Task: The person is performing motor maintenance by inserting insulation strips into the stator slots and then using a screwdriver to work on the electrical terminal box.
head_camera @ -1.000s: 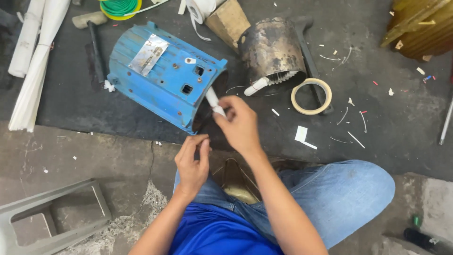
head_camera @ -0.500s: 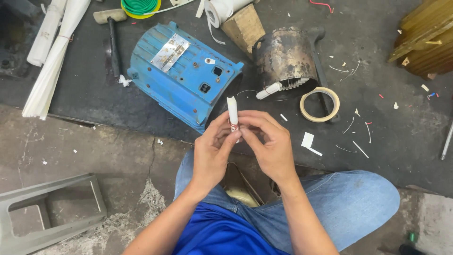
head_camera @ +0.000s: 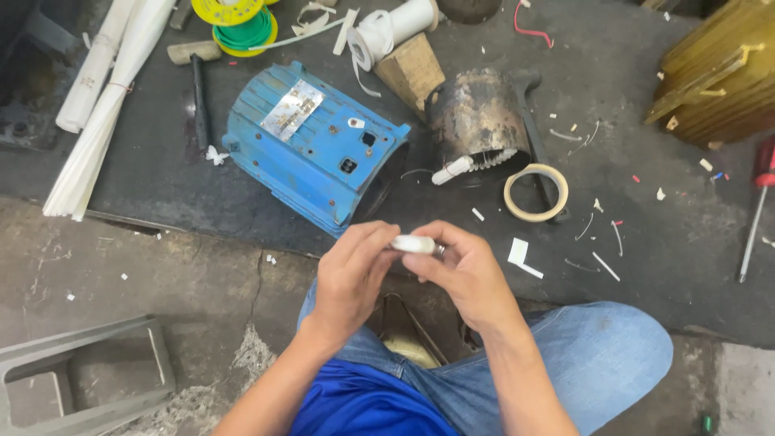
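Note:
Both my hands meet in front of my knees, pinching a small white strip [head_camera: 412, 243] between their fingertips; it lies roughly level. My left hand [head_camera: 349, 278] holds its left end, my right hand [head_camera: 462, 273] its right end. Just beyond them on the dark mat lies a blue motor housing [head_camera: 311, 145] on its side, and to its right a rusty round stator core [head_camera: 475, 119] with a white sleeve sticking out.
A roll of beige tape [head_camera: 535, 192] lies right of the core. White paper strips [head_camera: 109, 97], a hammer [head_camera: 196, 81], spools of wire [head_camera: 236, 20], a red-handled screwdriver [head_camera: 756, 206] and scattered white scraps lie on the mat. A grey metal frame [head_camera: 81, 379] sits bottom left.
My right hand came back from the blue housing to meet the left. The white strip, upright half a second ago, is now turned level between both hands.

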